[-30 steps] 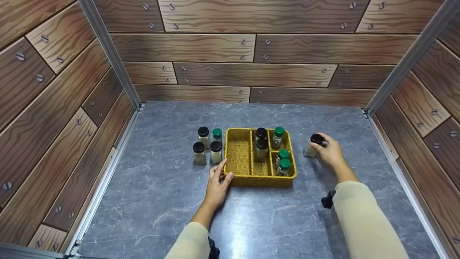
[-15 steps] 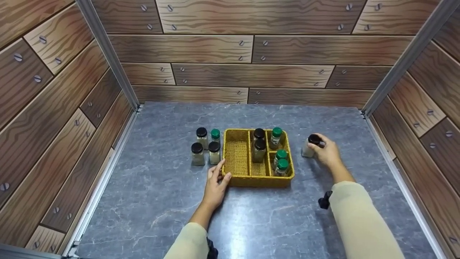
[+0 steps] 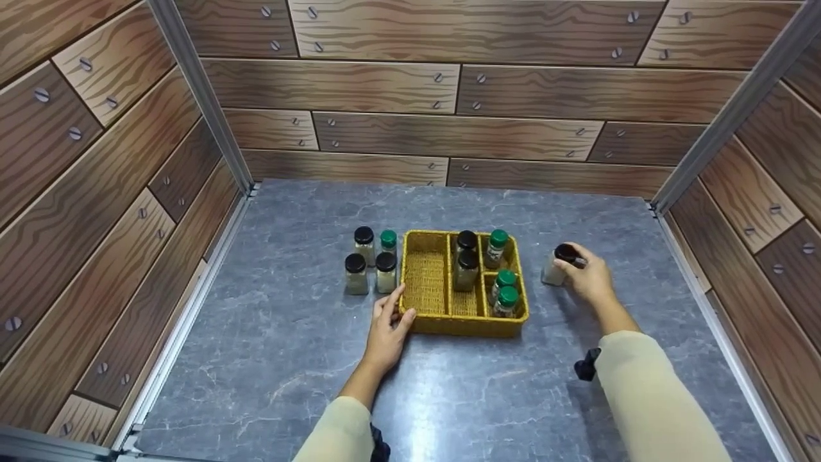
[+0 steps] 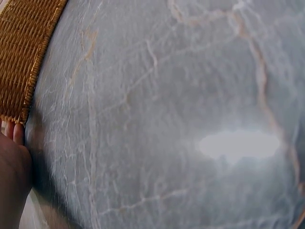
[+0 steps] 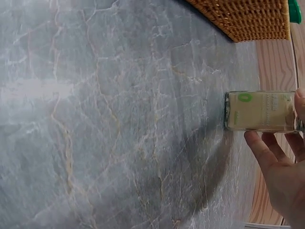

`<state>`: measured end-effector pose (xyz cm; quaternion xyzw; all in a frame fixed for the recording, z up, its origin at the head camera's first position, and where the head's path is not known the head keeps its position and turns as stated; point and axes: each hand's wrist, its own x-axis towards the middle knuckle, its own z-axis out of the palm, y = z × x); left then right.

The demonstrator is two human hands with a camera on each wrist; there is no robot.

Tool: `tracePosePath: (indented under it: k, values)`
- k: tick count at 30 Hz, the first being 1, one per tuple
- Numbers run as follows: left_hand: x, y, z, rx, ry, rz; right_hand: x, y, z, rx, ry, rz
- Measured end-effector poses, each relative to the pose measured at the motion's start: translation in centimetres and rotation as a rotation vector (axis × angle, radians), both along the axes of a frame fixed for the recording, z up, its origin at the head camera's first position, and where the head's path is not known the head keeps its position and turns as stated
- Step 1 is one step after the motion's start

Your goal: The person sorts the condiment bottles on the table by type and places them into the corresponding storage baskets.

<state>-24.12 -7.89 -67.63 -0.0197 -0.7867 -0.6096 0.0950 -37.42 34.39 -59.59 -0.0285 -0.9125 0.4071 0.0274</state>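
Note:
At the right of the head view, my right hand [image 3: 591, 277] holds a glass spice jar [image 3: 553, 272] near its black cap. The right wrist view shows this square jar [image 5: 261, 111] with pale contents and a green mark; fingers lie along one side and the thumb is near the cap. My left hand [image 3: 386, 335] touches the front left corner of a yellow woven basket [image 3: 467, 326], its fingers fairly straight. Black-capped jars [image 3: 466, 271] stand in the basket's middle compartment. Green-capped jars [image 3: 497, 247] occupy its two right compartments. The wide left compartment [image 3: 426, 276] holds nothing.
Left of the basket stand several more spice jars, black-capped ones [image 3: 356, 274] and a green-capped one [image 3: 388, 241]. The grey marbled tabletop [image 3: 269, 321] is bounded by wood-patterned walls [image 3: 378, 135] with metal frame edges.
The head view has shifted slightly. Both hands, the basket and the jars keep the same positions relative to each other.

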Motion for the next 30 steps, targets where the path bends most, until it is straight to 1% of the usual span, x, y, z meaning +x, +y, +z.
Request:
tracePosePath:
  k: [3,6,9,13,19,23,28,30]
  values:
    - [-0.1,0.1,0.0,-0.012,0.0,0.0,0.1,0.2,0.2,-0.022,-0.014,0.003]
    - [-0.1,0.1,0.1,-0.012,0.0,0.003,0.1,0.1,0.5,-0.005,-0.001,0.007]
    - [-0.1,0.1,0.1,-0.009,-0.001,0.006,0.2,-0.3,0.9,-0.023,0.01,0.013]
    - [0.0,0.0,0.1,-0.007,0.001,0.009,0.5,-0.8,1.6,-0.104,-0.001,0.022]
    - [0.1,-0.1,0.1,-0.008,-0.004,0.012,0.8,-1.4,3.0,-0.262,-0.069,0.043]
    - [0.0,-0.2,0.1,-0.018,-0.003,0.007,0.9,-1.9,4.0,-0.332,-0.066,0.054]
    - [-0.1,-0.1,-0.1,-0.008,-0.008,-0.002,0.9,-2.6,5.2,-0.375,-0.042,0.061]
    - [-0.1,-0.1,-0.2,-0.008,-0.009,-0.002,1.0,-3.0,5.6,-0.352,-0.028,0.072]
